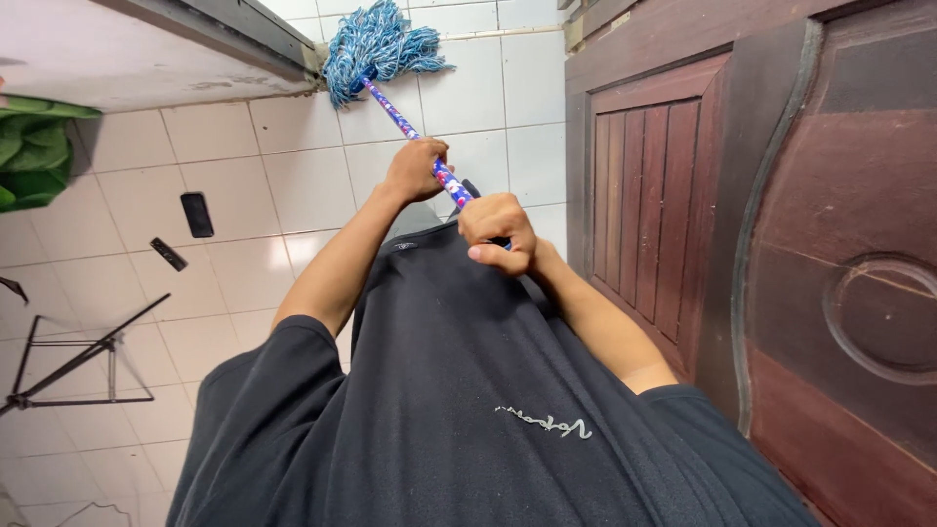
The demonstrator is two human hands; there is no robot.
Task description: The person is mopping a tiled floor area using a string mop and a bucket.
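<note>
1. Both hands are wrapped tight around the mop handle [429, 156]: the left hand [415, 171] further down the handle toward the mop head, the right hand [498, 232] at its top end.
2. The blue string mop head [376, 44] lies on the white tiled floor [234, 166], beside the brown wooden door [742, 215], at the wall.
3. Away from the door lie a dark phone [197, 215] and a small black remote-like bar [168, 254]; I cannot tell which tiles are wiped.

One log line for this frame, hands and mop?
left hand: grips mop handle | right hand: grips handle higher | mop head: on tiled floor
</note>
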